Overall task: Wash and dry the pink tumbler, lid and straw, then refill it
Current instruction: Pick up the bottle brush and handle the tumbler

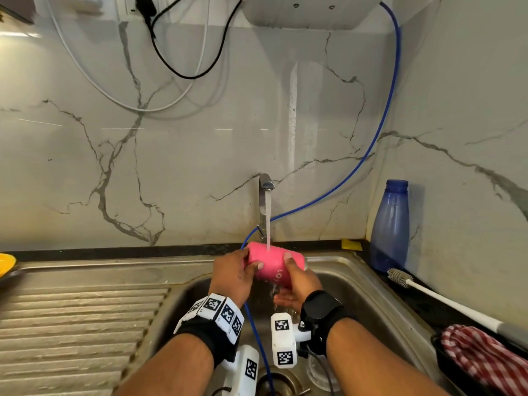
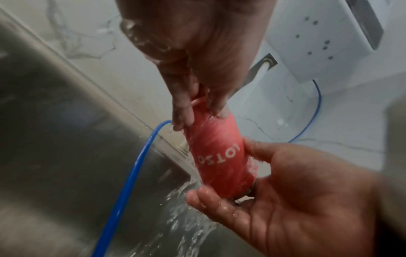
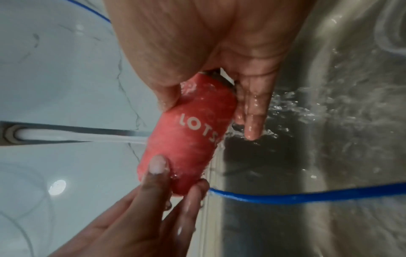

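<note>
The pink tumbler (image 1: 271, 264), printed with white letters, lies sideways over the steel sink (image 1: 357, 284). Water from the tap (image 1: 267, 184) falls on its middle and runs off below. My left hand (image 1: 234, 272) grips its left end, thumb on the front and fingers behind. My right hand (image 1: 297, 277) holds the right, dark-rimmed end, thumb on top and fingers underneath. In the left wrist view the tumbler (image 2: 219, 156) hangs between both hands. In the right wrist view the stream hits the tumbler (image 3: 189, 139) from the side. I cannot make out a lid or a straw.
A blue hose (image 1: 380, 138) runs from the wall down into the sink. A blue bottle (image 1: 390, 227), a white bottle brush (image 1: 428, 295) and a red checked cloth (image 1: 480, 358) are on the right counter. The ribbed draining board (image 1: 80, 324) lies left. A clear item (image 1: 317, 372) sits in the sink.
</note>
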Motion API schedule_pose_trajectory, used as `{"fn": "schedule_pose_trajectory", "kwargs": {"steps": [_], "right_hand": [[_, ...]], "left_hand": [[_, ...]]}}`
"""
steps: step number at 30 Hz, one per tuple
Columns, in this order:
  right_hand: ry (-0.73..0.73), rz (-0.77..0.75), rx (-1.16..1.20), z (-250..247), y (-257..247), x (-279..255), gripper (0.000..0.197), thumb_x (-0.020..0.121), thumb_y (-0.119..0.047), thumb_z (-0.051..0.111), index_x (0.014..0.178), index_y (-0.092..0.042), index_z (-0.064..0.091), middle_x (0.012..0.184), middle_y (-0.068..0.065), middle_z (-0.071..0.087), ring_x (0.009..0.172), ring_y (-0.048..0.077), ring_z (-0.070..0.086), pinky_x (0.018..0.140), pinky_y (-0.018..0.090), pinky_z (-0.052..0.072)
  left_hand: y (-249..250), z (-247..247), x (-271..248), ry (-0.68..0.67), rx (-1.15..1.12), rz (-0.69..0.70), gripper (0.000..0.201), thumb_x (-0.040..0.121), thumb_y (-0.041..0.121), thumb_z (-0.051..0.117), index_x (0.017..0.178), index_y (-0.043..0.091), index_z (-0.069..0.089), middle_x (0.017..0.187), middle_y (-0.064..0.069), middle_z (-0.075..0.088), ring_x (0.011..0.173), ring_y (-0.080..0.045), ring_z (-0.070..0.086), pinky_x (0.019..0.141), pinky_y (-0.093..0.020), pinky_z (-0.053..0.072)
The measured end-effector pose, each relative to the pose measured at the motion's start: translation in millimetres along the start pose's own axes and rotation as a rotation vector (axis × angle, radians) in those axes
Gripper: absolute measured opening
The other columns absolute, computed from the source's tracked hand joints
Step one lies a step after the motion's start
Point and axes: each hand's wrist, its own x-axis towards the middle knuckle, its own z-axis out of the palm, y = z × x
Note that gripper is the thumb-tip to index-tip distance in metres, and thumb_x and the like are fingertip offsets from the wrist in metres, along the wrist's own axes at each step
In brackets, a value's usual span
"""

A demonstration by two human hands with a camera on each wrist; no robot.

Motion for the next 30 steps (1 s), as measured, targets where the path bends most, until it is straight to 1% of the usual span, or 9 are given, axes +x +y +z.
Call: {"fn": "schedule_pose_trajectory", "kwargs": {"steps": [3,5,8,12,17,20,22,26,30], "right_hand": [[0.071,-0.176,-0.077,-4,0,4,0.056,0.081,-0.054,0.075,0.118,-0.016,0.056,0.104,0.009,0.068,0.091,0.029,0.07,0.073,0.043,0.063],[0.1,-0.282,-0.143,-4,-3,0,0.055,0.072,-0.057,0.081,0.109,-0.022,0.059,0.106,0.004,0.071,0.091,0.023,0.07,0.08,0.045,0.062],[0.114,-0.421,-0.327,-2,-8,-6,0.052,0.072,-0.051,0.083,0.108,-0.027,0.055,0.104,-0.004,0.067,0.097,0.019,0.066,0.091,0.042,0.055],[0.085,-0.532,-0.463,3,-10,-10,0.055,0.068,-0.045,0.087,0.108,-0.03,0.052,0.109,-0.004,0.064,0.098,0.016,0.063,0.089,0.04,0.057],[0.054,-0.606,-0.585,11,-7,-15,0.052,0.064,-0.03,0.089,0.099,-0.033,0.049,0.112,-0.004,0.054,0.096,0.014,0.059,0.08,0.031,0.058],[0.011,-0.652,-0.583,10,-8,-17,0.046,0.067,-0.025,0.09,0.097,-0.026,0.056,0.108,0.0,0.053,0.084,0.011,0.058,0.052,0.011,0.049],[0.05,-0.68,-0.583,7,-11,-17,0.04,0.067,-0.033,0.091,0.091,-0.023,0.059,0.103,-0.001,0.056,0.079,0.005,0.055,0.052,0.009,0.045],[0.04,-0.615,-0.433,2,-10,-11,0.028,0.072,-0.047,0.084,0.083,-0.031,0.063,0.088,-0.007,0.069,0.082,0.012,0.066,0.077,0.037,0.061],[0.056,-0.571,-0.37,2,-9,-8,0.054,0.073,-0.079,0.062,0.085,-0.026,0.064,0.085,-0.002,0.07,0.08,0.019,0.07,0.07,0.045,0.062]], "left_hand": [[-6,2,-2,-0.059,-0.141,-0.214,0.017,0.075,0.023,0.088,0.083,0.013,0.077,0.076,-0.005,0.077,0.071,-0.022,0.074,0.076,-0.04,0.061],[-7,2,-6,-0.118,-0.176,-0.314,0.02,0.072,0.021,0.09,0.073,0.01,0.074,0.063,-0.007,0.074,0.061,-0.025,0.074,0.068,-0.042,0.063],[-11,2,-10,-0.211,-0.285,-0.423,0.032,0.071,0.024,0.091,0.068,0.003,0.068,0.063,-0.015,0.073,0.052,-0.027,0.068,0.055,-0.036,0.058],[-14,2,-17,-0.39,-0.239,-0.442,0.046,0.082,0.038,0.082,0.084,-0.007,0.072,0.062,-0.016,0.07,0.046,-0.021,0.062,0.049,-0.026,0.052],[-23,2,-14,-0.453,0.258,-0.206,0.055,0.078,0.073,0.063,0.091,0.02,0.07,0.079,0.0,0.072,0.076,-0.022,0.071,0.079,-0.039,0.059],[-16,8,-14,-0.343,0.239,-0.132,0.051,0.083,0.053,0.07,0.119,0.02,0.057,0.107,-0.004,0.071,0.101,-0.024,0.068,0.091,-0.039,0.054],[-13,10,-13,-0.313,0.19,-0.119,0.068,0.078,0.057,0.074,0.13,0.02,0.05,0.116,-0.005,0.067,0.106,-0.025,0.065,0.093,-0.035,0.051],[-12,10,-12,-0.256,0.216,-0.037,0.082,0.076,0.06,0.075,0.139,0.018,0.044,0.126,-0.004,0.052,0.116,-0.023,0.055,0.099,-0.037,0.049],[-9,8,-13,-0.272,0.132,0.06,0.097,0.08,0.057,0.074,0.153,0.015,0.027,0.141,-0.006,0.047,0.126,-0.023,0.05,0.104,-0.031,0.043]]}}
